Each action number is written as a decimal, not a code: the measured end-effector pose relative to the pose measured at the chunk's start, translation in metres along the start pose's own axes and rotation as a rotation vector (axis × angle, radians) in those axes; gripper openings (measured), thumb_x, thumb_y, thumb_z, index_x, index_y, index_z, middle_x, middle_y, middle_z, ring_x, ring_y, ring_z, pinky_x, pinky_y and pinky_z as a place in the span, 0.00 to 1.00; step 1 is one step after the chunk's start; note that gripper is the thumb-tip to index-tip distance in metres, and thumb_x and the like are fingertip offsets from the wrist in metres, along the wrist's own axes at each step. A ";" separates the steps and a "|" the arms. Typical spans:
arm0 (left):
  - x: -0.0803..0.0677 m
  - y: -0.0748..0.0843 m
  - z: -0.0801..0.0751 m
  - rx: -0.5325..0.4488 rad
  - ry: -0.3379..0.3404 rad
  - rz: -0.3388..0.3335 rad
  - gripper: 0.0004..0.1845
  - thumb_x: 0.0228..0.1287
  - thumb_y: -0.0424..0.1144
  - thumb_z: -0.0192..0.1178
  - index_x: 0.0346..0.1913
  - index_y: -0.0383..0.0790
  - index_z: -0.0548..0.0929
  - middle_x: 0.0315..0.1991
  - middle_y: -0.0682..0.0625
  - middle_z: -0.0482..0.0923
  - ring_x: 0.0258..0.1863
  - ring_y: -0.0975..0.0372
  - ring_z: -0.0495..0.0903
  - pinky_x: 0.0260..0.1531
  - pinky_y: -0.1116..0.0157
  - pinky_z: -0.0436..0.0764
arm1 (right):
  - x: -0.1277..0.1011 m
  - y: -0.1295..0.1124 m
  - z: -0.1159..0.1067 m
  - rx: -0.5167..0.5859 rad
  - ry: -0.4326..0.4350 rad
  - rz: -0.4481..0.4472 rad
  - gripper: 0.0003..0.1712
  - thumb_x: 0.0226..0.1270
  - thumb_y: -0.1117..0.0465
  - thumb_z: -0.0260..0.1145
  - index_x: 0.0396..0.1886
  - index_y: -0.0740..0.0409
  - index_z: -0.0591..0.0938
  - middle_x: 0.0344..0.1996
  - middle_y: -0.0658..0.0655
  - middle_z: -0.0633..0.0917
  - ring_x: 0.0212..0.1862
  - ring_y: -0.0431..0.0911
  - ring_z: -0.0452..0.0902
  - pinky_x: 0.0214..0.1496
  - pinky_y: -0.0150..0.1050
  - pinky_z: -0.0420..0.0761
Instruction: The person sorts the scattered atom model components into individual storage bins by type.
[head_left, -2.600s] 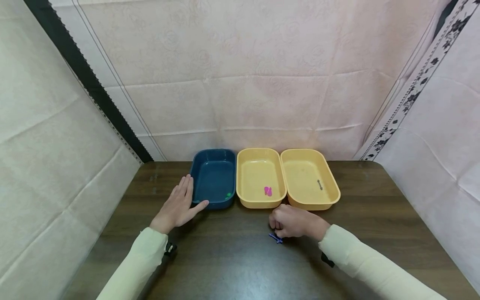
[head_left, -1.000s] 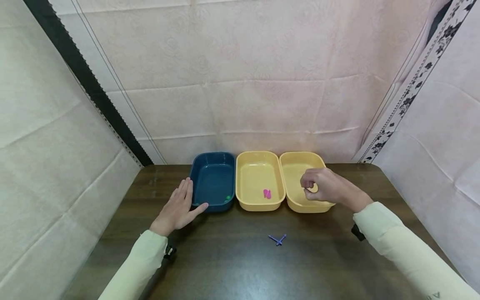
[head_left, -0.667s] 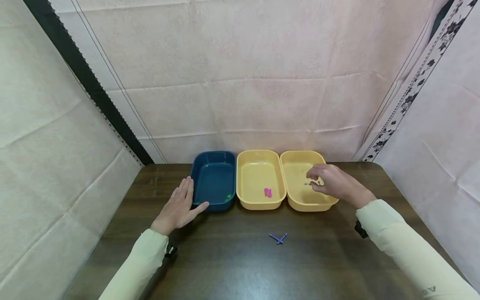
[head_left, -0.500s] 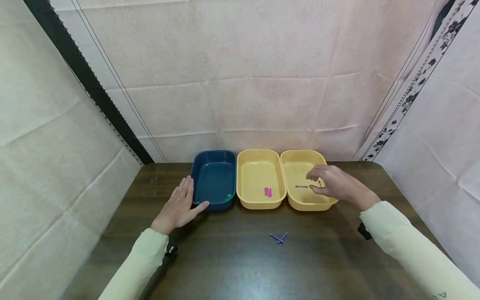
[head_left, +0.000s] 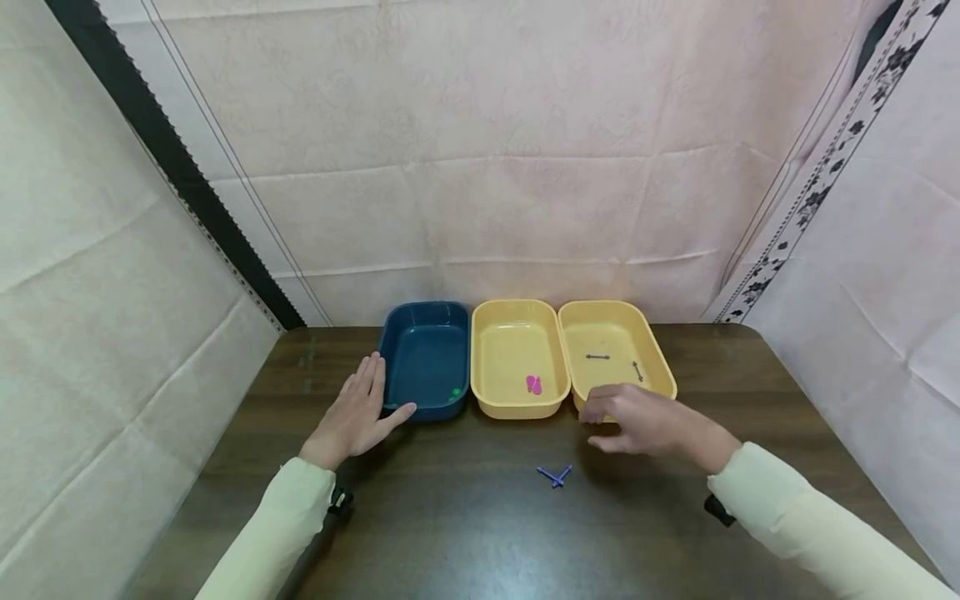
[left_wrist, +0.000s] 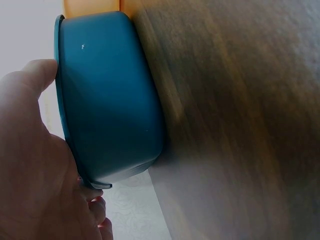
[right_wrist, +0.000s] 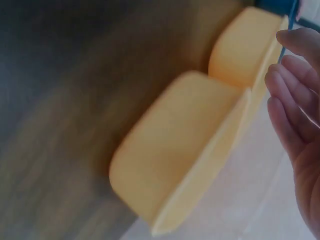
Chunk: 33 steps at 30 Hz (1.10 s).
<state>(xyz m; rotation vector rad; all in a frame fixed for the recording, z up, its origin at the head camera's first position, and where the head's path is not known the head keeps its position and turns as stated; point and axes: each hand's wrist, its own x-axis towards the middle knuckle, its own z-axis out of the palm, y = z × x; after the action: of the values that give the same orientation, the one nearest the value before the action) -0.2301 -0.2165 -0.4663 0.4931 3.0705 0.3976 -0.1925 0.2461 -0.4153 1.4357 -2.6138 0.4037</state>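
Observation:
My left hand (head_left: 358,410) lies flat on the dark table, fingers straight, touching the left wall of the blue tray (head_left: 400,333); the left wrist view shows that hand (left_wrist: 30,165) against the tray's side (left_wrist: 110,100). My right hand (head_left: 626,421) hovers just in front of the right yellow tray (head_left: 663,367), fingers loosely bent and holding nothing. Two small grey pins (head_left: 597,357) lie in that tray. Two crossed purple pins (head_left: 555,476) lie on the table, left of and nearer than my right hand. In the right wrist view, the fingers (right_wrist: 295,95) hang relaxed near the yellow trays (right_wrist: 175,145).
The middle yellow tray (head_left: 483,317) holds a pink piece (head_left: 533,384). A small green piece (head_left: 454,392) sits in the blue tray's near right corner. The three trays stand side by side at the table's far edge. Cloth walls enclose the table (head_left: 465,533).
My right hand carried a small grey pin from the table to the right yellow tray, let it go there, and drew back toward the table's front. My left hand stayed still.

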 end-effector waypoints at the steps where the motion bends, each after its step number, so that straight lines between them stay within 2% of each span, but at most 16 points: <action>1: 0.000 0.000 0.000 0.000 -0.003 -0.004 0.59 0.74 0.75 0.45 0.85 0.30 0.41 0.87 0.36 0.37 0.86 0.38 0.41 0.83 0.40 0.51 | 0.000 -0.003 0.003 0.007 -0.015 0.005 0.08 0.62 0.62 0.79 0.40 0.55 0.90 0.34 0.47 0.86 0.37 0.38 0.82 0.40 0.30 0.86; 8: -0.001 0.000 0.000 -0.004 -0.004 -0.006 0.60 0.74 0.76 0.45 0.85 0.29 0.42 0.87 0.35 0.37 0.86 0.38 0.41 0.83 0.39 0.50 | 0.000 -0.019 0.022 0.051 -0.124 0.046 0.08 0.64 0.58 0.77 0.40 0.54 0.89 0.33 0.47 0.85 0.36 0.35 0.80 0.38 0.27 0.83; 16: 0.000 0.000 0.000 0.002 -0.009 -0.008 0.60 0.74 0.76 0.44 0.85 0.29 0.41 0.87 0.35 0.38 0.86 0.37 0.41 0.83 0.39 0.49 | 0.001 -0.030 0.047 0.105 -0.182 0.052 0.05 0.66 0.58 0.76 0.37 0.53 0.88 0.32 0.46 0.83 0.33 0.29 0.77 0.35 0.20 0.78; 26: 0.000 -0.001 0.000 0.001 -0.015 -0.013 0.59 0.74 0.75 0.45 0.85 0.30 0.41 0.88 0.36 0.36 0.86 0.38 0.40 0.84 0.39 0.49 | 0.003 -0.036 0.064 0.122 -0.179 0.123 0.04 0.68 0.59 0.75 0.37 0.54 0.90 0.30 0.44 0.84 0.30 0.27 0.74 0.32 0.21 0.77; 33: 0.001 -0.001 0.001 0.010 -0.021 -0.016 0.60 0.74 0.75 0.44 0.85 0.29 0.40 0.88 0.35 0.36 0.87 0.38 0.40 0.84 0.39 0.49 | 0.004 -0.038 0.073 0.096 -0.133 0.104 0.04 0.66 0.61 0.75 0.31 0.52 0.88 0.26 0.42 0.82 0.28 0.25 0.70 0.29 0.20 0.73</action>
<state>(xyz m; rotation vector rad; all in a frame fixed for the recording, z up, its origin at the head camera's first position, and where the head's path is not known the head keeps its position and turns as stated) -0.2314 -0.2173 -0.4677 0.4698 3.0558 0.3752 -0.1617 0.2022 -0.4774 1.4047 -2.8193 0.4675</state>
